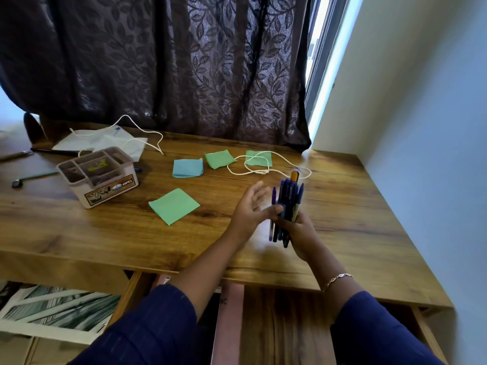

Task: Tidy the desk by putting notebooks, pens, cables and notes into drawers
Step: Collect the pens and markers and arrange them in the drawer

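Note:
My right hand [299, 230] grips an upright bundle of several blue pens [288, 201] above the wooden desk [342, 206]. Beside it, my left hand [250, 209] has straight fingers and its thumb touches the bundle. On the desk lie a blue note pad [187, 168], three green note pads [174, 206] [219, 159] [258, 158] and a white cable [263, 171]. A second white cable [142, 133] runs over white papers [105, 142] at the back left. Below the desk edge a drawer [279, 325] stands open with a pink notebook [229, 325] inside.
A beige desk organiser [98, 176] stands left of centre. A black pen [55, 152] and a green-handled tool [34, 177] lie at the far left. A dark leaf-patterned curtain [184, 61] hangs behind the desk. A white wall [421, 127] borders it on the right.

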`<state>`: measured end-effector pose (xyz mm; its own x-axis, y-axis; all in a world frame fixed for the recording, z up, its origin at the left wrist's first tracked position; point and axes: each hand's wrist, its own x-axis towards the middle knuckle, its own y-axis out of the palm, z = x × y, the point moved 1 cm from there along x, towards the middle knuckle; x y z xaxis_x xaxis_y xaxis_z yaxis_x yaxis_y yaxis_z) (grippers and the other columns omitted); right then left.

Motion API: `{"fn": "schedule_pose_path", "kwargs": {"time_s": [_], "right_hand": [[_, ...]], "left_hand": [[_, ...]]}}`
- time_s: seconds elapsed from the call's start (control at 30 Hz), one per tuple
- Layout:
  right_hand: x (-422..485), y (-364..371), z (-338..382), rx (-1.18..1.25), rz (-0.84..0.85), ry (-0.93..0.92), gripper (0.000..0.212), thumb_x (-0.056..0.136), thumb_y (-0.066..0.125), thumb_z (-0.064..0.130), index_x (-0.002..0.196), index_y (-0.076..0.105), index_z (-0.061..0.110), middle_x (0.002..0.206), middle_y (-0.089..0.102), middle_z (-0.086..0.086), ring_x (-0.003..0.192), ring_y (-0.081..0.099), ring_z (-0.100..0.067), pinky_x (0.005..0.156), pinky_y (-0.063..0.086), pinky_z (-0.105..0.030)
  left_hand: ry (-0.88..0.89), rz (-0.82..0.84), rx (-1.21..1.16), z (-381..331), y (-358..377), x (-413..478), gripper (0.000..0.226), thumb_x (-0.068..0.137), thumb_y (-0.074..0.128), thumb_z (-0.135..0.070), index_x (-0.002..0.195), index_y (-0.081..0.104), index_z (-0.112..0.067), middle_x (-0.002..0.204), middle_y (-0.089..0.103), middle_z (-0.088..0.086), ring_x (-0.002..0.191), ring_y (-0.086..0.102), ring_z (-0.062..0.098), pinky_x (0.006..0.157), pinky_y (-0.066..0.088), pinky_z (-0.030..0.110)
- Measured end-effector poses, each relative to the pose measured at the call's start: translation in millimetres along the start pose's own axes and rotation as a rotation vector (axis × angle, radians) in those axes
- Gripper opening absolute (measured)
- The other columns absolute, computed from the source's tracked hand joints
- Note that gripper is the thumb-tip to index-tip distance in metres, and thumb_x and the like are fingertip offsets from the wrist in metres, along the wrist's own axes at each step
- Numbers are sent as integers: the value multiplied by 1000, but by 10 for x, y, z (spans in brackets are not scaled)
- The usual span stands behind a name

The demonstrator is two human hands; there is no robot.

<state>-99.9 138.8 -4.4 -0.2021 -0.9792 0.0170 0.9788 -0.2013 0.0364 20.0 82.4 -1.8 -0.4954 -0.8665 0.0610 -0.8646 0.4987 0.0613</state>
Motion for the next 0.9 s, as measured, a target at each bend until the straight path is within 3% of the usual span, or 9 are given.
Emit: {"fn": "schedule_pose_path", "kwargs": {"time_s": [0.1,0.17,0.27,0.43,0.57,0.7,0.77,0.83,0.9], "right_hand": [[-1,15,-47,47,19,-10,24,86,49,-11,89,58,11,72,59,-1,58,58,-4,52,45,-16],[-11,1,-129,49,48,3,27,83,49,-14,90,61,9,72,62,-1,62,59,-8,56,48,-18],[-33,-13,-243,27,94,56,32,79,50,-19,88,62,9,70,64,2,66,60,-11,62,51,-22],[-29,-43,-271,-4,148,122,31,78,52,-20,82,62,9,64,64,2,62,60,-11,60,50,-23],[-32,-62,-228,-1,158,137,29,79,51,-19,84,60,8,69,60,-8,65,57,-20,62,48,-28],[-71,-30,-223,-6,165,143,33,80,52,-19,87,58,13,71,60,-5,67,57,-17,63,49,-24],[-111,-9,-181,-6,191,147,32,82,51,-18,88,57,13,73,61,-5,69,60,-16,63,51,-24],[-185,9,-115,17,223,182,30,85,48,-15,92,57,13,79,63,-7,74,63,-18,68,54,-28],[-309,30,-66,68,260,226,23,87,46,-12,96,57,6,81,65,-10,74,67,-18,66,56,-27]], "left_hand": [[-13,111,19,-42,-2,49,73,76,72,-9,139,35,-16,136,50,8,127,46,19,105,41,38],[-25,172,42,0,8,61,61,75,71,-2,129,47,-17,124,59,6,120,52,22,98,46,38],[-78,198,34,80,53,46,46,73,70,7,111,55,-14,106,63,2,110,57,22,90,49,29],[-117,198,61,145,82,42,41,72,68,11,110,59,-1,91,64,0,90,60,11,78,49,15],[-118,203,74,133,72,66,40,73,69,8,110,60,-3,92,65,0,94,61,15,75,51,18],[-148,192,93,153,70,61,42,73,71,3,113,61,2,109,67,17,99,63,21,64,51,17],[-182,180,85,140,59,55,41,72,73,-1,112,63,-1,112,66,18,104,63,24,73,56,30],[-195,175,63,103,51,17,39,70,76,-5,107,65,-5,108,69,15,106,63,27,89,52,48],[-200,178,44,67,67,-66,35,69,76,-7,102,66,-4,101,71,13,102,65,30,92,50,49]]}}
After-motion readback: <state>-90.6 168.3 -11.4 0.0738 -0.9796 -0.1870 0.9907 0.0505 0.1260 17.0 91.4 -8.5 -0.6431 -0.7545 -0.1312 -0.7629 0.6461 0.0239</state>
